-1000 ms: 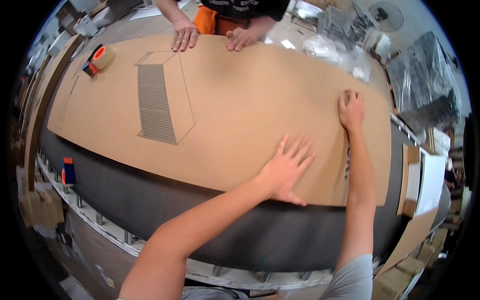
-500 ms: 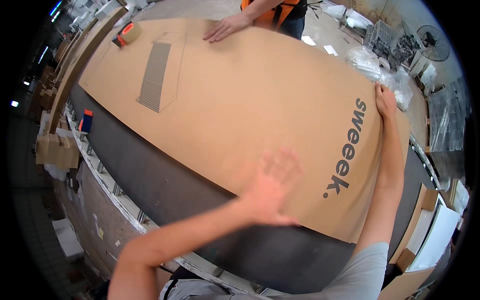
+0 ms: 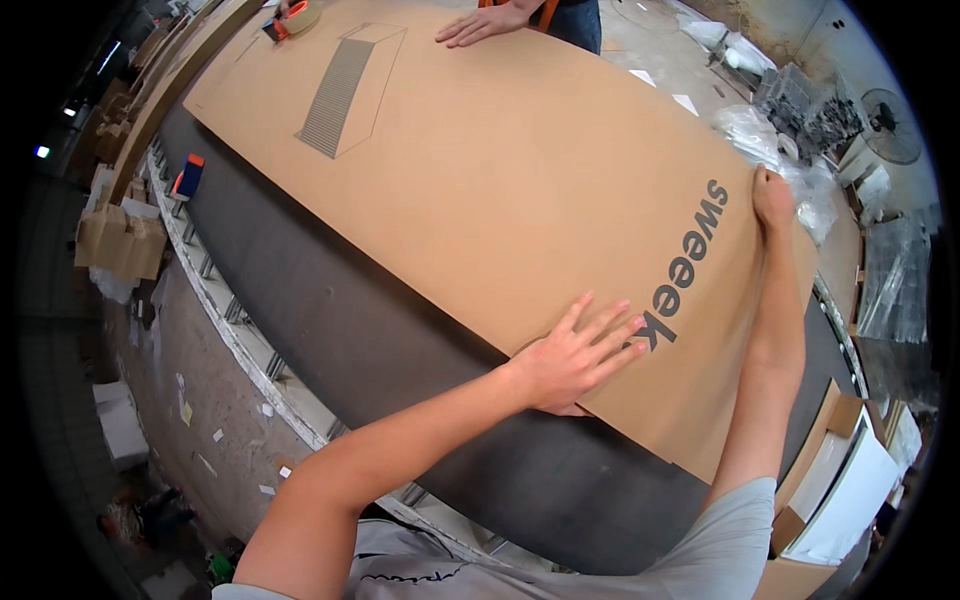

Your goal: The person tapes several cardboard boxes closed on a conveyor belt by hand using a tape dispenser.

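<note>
A long, flat cardboard box with dark printed lettering and a striped line drawing spans the table. My left hand lies on its top near the near edge, fingers spread. At the far right end, my right hand is closed around the box's edge; its fingertips are mostly hidden. The cardboard bends slightly along that end, beside my right forearm. Across from me, a co-worker's hand rests flat on the box's far side.
A tape dispenser sits at the box's far left end. A blue and orange tool lies on the dark tabletop. An opened carton with white panels stands at right. Behind are plastic wrap and a fan.
My left hand has moved right along the box's near edge and settled on the cardboard. My right hand keeps its hold. The head view has shifted, so the box's far end appears higher.
</note>
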Action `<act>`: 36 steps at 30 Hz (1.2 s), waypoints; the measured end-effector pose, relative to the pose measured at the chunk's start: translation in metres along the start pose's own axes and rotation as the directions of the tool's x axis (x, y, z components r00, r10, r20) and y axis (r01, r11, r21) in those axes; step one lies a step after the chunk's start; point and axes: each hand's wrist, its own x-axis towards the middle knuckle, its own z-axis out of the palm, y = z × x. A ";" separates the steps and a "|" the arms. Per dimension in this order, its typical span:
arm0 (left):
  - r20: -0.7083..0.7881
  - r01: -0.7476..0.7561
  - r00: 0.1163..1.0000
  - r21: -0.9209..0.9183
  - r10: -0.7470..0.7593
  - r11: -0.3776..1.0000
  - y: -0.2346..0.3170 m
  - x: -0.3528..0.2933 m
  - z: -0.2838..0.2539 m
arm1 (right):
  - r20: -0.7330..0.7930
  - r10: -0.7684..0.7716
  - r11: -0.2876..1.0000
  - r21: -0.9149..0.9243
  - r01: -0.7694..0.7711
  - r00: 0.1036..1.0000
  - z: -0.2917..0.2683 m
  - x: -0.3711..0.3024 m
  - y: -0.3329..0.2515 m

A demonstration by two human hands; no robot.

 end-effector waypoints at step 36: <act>-0.227 -0.129 0.967 -0.064 0.112 0.990 -0.011 -0.006 0.027 | -0.035 -0.240 0.956 0.166 0.242 0.970 0.066 0.012 0.051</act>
